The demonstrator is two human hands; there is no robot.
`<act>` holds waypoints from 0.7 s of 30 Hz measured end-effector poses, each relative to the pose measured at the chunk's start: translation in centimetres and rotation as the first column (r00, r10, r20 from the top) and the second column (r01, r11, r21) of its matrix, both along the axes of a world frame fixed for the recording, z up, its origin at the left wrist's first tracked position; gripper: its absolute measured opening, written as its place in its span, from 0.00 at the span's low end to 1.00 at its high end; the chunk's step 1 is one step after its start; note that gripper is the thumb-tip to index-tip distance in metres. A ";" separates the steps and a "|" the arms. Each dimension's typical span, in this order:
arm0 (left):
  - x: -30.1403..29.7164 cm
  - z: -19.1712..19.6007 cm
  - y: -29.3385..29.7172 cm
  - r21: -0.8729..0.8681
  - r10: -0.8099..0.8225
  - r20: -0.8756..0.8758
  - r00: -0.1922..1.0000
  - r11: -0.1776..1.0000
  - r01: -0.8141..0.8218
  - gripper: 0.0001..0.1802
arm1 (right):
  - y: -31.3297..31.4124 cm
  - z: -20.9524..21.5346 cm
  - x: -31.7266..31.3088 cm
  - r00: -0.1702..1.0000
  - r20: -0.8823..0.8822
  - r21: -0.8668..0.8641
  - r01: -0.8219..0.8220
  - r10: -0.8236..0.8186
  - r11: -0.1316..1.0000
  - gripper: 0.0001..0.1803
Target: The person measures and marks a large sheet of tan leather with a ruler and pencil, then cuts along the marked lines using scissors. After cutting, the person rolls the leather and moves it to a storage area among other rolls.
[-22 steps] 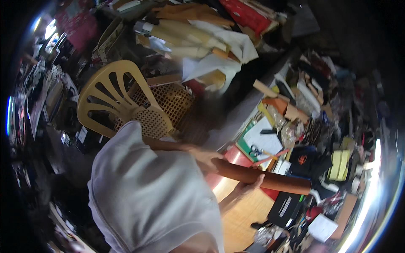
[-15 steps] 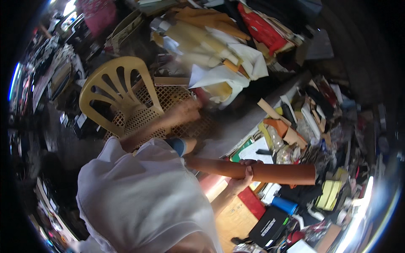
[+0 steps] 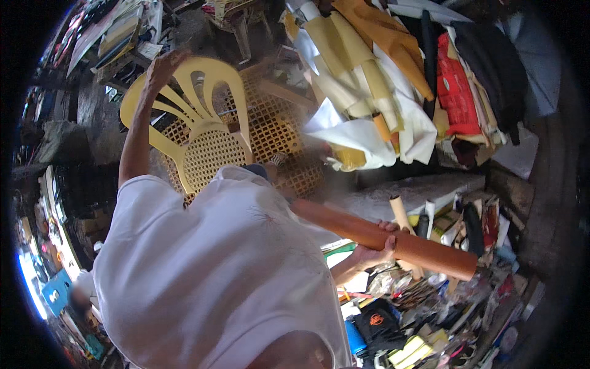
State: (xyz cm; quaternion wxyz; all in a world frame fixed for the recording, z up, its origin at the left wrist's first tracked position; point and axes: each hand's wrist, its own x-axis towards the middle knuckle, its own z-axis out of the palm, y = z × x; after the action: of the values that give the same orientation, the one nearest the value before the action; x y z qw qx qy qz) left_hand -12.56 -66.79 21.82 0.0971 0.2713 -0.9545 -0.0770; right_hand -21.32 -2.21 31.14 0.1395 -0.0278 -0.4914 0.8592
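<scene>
My right hand (image 3: 376, 245) is wrapped around a reddish-brown roll of sheet material (image 3: 433, 255). The roll slants across the front of my white shirt, its far end pointing to the right, and its near end passes by my side. My left arm is stretched out to the upper left. At its end my left hand (image 3: 165, 66) overlaps the top edge of a yellow plastic chair's back (image 3: 203, 77). Its fingers are small and blurred, so I cannot make out whether they grip the chair or only lie near it.
Several rolls of cream, white and tan material (image 3: 362, 80) lean at the upper right, beside a red bundle (image 3: 458, 86). A cluttered heap with a black bag (image 3: 378, 326) and a yellow sponge-like block (image 3: 410, 352) fills the lower right. Brown lattice (image 3: 276, 132) lies by the chair.
My left hand has swung from in front of the chair up and left to its back. The brown roll, still in my right hand, appears lower and further right. The whole view has turned.
</scene>
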 end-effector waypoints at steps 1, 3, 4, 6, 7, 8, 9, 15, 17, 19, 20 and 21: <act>0.6 -0.1 0.4 -0.015 -0.002 -0.054 0.999 1.000 0.001 0.19 | -0.9 0.1 -1.8 0.999 0.001 -0.032 -0.053 0.053 0.998 0.33; 2.1 0.2 0.8 -0.056 0.052 -0.049 0.997 0.997 -0.055 0.22 | -2.6 0.3 -5.0 0.982 -0.006 -0.074 -0.188 0.188 0.979 0.32; 3.3 0.2 0.9 -0.086 0.034 -0.113 0.993 0.995 -0.044 0.22 | -3.7 0.3 -7.0 0.969 -0.018 -0.073 -0.246 0.245 0.967 0.32; 6.5 -0.4 1.2 -0.124 0.092 -0.090 0.992 0.987 -0.103 0.22 | -5.1 0.2 -10.0 0.932 -0.033 -0.060 -0.362 0.361 0.930 0.32; 8.4 -0.8 1.0 -0.152 0.127 -0.065 0.990 0.979 -0.136 0.22 | -5.7 0.2 -11.3 0.921 0.001 -0.067 -0.390 0.391 0.919 0.32; 10.6 -1.4 0.8 -0.181 0.165 -0.040 0.985 0.969 -0.170 0.22 | -6.1 0.2 -12.3 0.894 0.001 -0.079 -0.446 0.447 0.892 0.32; 12.8 -1.8 0.4 -0.205 0.213 -0.004 0.977 0.956 -0.209 0.22 | -6.8 0.0 -13.6 0.863 -0.007 -0.091 -0.503 0.505 0.859 0.32; 21.9 -1.1 -2.6 -0.201 0.575 0.253 0.778 0.818 -0.539 0.27 | -10.9 -0.4 -18.4 0.795 0.021 -0.045 -0.605 0.607 0.795 0.32; 23.4 -0.4 -3.1 -0.086 0.697 0.396 0.597 0.676 -0.732 0.30 | -12.9 -0.7 -20.2 0.772 0.022 -0.151 -0.625 0.635 0.766 0.33; 23.9 -0.8 -3.9 -0.224 0.806 0.468 0.362 0.504 -0.834 0.33 | -15.4 -1.1 -21.4 0.764 0.022 -0.180 -0.632 0.645 0.754 0.33; 24.2 -1.0 -4.5 -0.299 0.832 0.481 0.277 0.452 -0.840 0.34 | -16.9 -1.4 -21.9 0.780 0.069 -0.112 -0.613 0.622 0.782 0.33; 24.2 -2.0 -4.6 -0.259 0.844 0.402 0.356 0.478 -0.839 0.33 | -18.3 -1.4 -22.3 0.795 0.086 -0.094 -0.594 0.601 0.799 0.32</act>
State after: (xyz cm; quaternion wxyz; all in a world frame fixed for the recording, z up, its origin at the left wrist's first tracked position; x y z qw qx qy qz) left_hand 11.67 -71.38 19.84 -0.1150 0.7297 -0.6716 0.0572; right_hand -43.64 -20.54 29.73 -0.1673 0.0766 -0.4549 0.8713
